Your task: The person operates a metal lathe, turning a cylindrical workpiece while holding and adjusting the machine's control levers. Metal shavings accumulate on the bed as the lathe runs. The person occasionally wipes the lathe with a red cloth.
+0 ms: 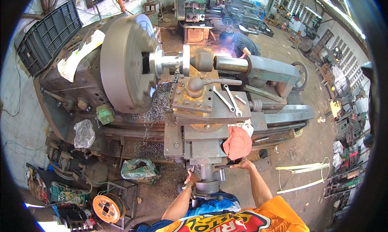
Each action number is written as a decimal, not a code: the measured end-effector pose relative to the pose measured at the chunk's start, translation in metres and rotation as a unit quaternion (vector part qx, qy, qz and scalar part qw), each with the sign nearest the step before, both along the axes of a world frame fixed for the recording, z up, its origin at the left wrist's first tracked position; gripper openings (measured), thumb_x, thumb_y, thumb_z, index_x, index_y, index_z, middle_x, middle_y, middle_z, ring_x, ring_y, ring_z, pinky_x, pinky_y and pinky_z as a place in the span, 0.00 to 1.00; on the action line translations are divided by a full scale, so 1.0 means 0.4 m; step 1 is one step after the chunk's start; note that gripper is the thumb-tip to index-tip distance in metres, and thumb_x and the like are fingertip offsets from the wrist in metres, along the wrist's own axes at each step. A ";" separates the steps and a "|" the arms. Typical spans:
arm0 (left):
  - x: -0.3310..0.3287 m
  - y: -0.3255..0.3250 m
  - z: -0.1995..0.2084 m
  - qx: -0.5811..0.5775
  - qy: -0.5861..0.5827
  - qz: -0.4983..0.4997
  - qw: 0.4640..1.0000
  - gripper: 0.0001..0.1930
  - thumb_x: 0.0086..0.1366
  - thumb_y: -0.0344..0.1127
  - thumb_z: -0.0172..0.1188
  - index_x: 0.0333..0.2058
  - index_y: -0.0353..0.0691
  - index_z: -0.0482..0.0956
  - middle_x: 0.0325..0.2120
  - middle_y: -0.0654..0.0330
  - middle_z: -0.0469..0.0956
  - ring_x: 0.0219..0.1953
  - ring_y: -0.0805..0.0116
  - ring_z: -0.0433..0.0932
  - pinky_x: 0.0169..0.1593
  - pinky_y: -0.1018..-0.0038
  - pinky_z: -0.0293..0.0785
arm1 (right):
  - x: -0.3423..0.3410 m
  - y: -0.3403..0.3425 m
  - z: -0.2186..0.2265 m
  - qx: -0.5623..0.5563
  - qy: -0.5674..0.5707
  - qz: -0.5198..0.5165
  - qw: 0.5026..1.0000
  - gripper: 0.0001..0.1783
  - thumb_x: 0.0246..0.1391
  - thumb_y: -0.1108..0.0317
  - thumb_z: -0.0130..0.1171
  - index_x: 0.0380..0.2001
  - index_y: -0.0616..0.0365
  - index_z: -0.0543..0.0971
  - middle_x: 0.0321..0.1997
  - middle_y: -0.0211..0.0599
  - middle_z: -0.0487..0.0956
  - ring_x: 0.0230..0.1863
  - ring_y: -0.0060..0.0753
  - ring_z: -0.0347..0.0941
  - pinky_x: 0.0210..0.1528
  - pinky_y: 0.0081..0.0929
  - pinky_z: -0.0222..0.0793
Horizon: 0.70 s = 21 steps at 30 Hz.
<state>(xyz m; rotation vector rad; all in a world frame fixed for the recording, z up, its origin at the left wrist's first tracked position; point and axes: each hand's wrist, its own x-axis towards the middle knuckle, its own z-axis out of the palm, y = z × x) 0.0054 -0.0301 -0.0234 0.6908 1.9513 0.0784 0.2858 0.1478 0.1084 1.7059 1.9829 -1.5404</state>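
A large metal lathe stands before me. Its big round chuck looks blurred, as if turning. A shiny flanged metal workpiece sits between the chuck and the tailstock. Close to it is the tool post, with a clamping lever on top. Below, at the carriage front, my left hand is closed beside the round handwheel; what it grips is partly hidden. To the right, my right hand closes on a dark lever, just under a red cloth.
Two wrenches lie on the carriage. Metal shavings heap under the chuck. A person bends behind the lathe near a bright glow. An orange cable reel and a green sack lie left; a pale frame lies right.
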 end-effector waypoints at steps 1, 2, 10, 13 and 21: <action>0.001 0.000 -0.002 0.001 0.001 0.002 1.000 0.52 0.51 0.50 0.63 0.66 0.39 0.39 0.49 0.46 0.77 0.51 0.47 0.77 0.55 0.53 0.70 | 0.005 -0.002 -0.007 0.003 0.002 -0.005 1.000 0.43 0.31 0.44 0.77 0.51 0.54 0.78 0.54 0.44 0.78 0.56 0.43 0.72 0.59 0.36 0.66; 0.002 0.001 -0.005 0.001 0.003 0.006 1.000 0.53 0.51 0.50 0.63 0.66 0.39 0.38 0.49 0.46 0.77 0.52 0.46 0.77 0.55 0.53 0.70 | 0.005 -0.004 -0.017 0.020 0.000 0.008 1.000 0.43 0.32 0.42 0.76 0.51 0.54 0.79 0.55 0.45 0.77 0.57 0.43 0.72 0.59 0.36 0.66; 0.000 0.003 -0.011 -0.001 0.000 -0.002 1.000 0.53 0.50 0.50 0.64 0.65 0.39 0.36 0.50 0.44 0.76 0.53 0.46 0.75 0.57 0.53 0.68 | -0.024 -0.006 0.006 0.025 -0.066 0.120 0.990 0.46 0.36 0.30 0.66 0.50 0.56 0.79 0.55 0.45 0.77 0.59 0.45 0.71 0.61 0.36 0.65; -0.010 0.004 0.013 -0.012 -0.029 -0.033 0.999 0.59 0.54 0.53 0.59 0.66 0.31 0.25 0.53 0.41 0.73 0.56 0.47 0.73 0.59 0.54 0.66 | -0.042 -0.005 0.020 0.035 -0.098 0.143 0.984 0.48 0.35 0.29 0.66 0.51 0.58 0.78 0.56 0.46 0.76 0.60 0.46 0.69 0.62 0.36 0.64; -0.013 -0.002 0.022 0.035 -0.035 -0.031 0.998 0.59 0.54 0.52 0.60 0.66 0.31 0.24 0.53 0.42 0.73 0.56 0.46 0.73 0.58 0.51 0.66 | -0.036 0.011 -0.041 -0.008 -0.102 0.139 0.985 0.55 0.30 0.30 0.70 0.56 0.60 0.72 0.60 0.49 0.72 0.62 0.46 0.66 0.64 0.37 0.61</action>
